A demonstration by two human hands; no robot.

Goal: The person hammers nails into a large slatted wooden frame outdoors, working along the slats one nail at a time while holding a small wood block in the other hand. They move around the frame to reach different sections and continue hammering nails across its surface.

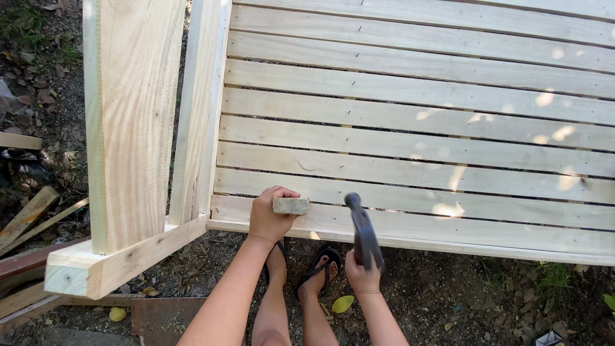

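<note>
A pale wooden slatted panel [410,138] fills the upper right of the view, its slats running left to right. My left hand [269,214] grips a small grey-brown wooden block [291,205] and presses it against the lowest slats near the panel's left end. My right hand [362,275] is closed around the handle of a dark hammer [362,227], whose head hovers blurred just right of the block, over the bottom slat. My feet in black sandals [323,266] stand on the dirt below the panel's edge.
A thick upright wooden post [128,122] and a second board [198,109] stand at the left, joined to a timber beam [115,259] that juts toward me. Scrap wood pieces [25,218] and dry leaves lie on the ground at the far left.
</note>
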